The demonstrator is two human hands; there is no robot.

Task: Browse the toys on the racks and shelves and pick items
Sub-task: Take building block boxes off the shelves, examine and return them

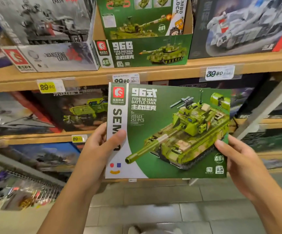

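Observation:
I hold a green building-block box with a tank picture upright in front of the shelves, its front facing me. My left hand grips its left edge, thumb lying over the white strip. My right hand holds the lower right edge, thumb on the front, fingers behind. Above it, on the wooden shelf, stands an open green display carton with the same kind of tank boxes inside.
A grey boxed set stands left of the carton, a white vehicle set on its right. Price tags hang on the shelf edges. Lower shelves hold more boxes; small packets hang on pegs at lower left. Tiled floor below.

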